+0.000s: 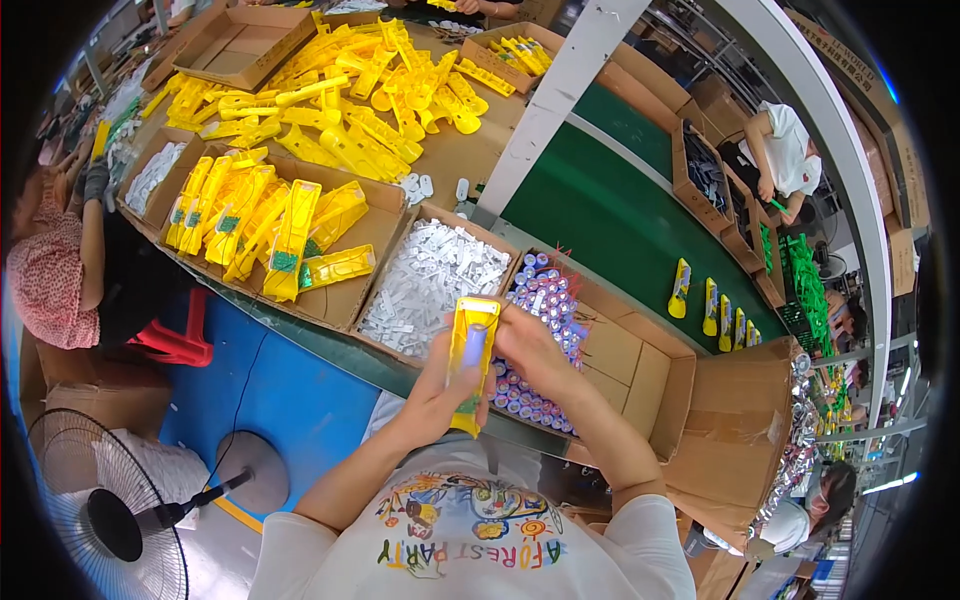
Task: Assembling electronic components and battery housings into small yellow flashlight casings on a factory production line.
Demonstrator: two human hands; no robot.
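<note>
In front of my chest I hold a yellow plastic shell half (465, 418), long and tilted upright. A bluish-purple cylinder (474, 345), like the battery cells nearby, lies in its hollow. My left hand (432, 392) is wrapped round the shell's lower part, thumb across the front. Fingers of my right hand (530, 348) close on its upper right edge; their tips are partly hidden. Just beyond my hands stands a carton of small white plastic parts (438, 275). Beside it, partly under my right forearm, is a box of purple battery cells (545, 300) with red wires.
Left of the white parts, a carton (375, 200) holds yellow shells with green circuit boards. A heap of yellow shells (350, 100) lies behind it. On the right runs a green conveyor (620, 235) carrying several yellow pieces (711, 305). A fan (110, 525) stands lower left; co-workers sit around.
</note>
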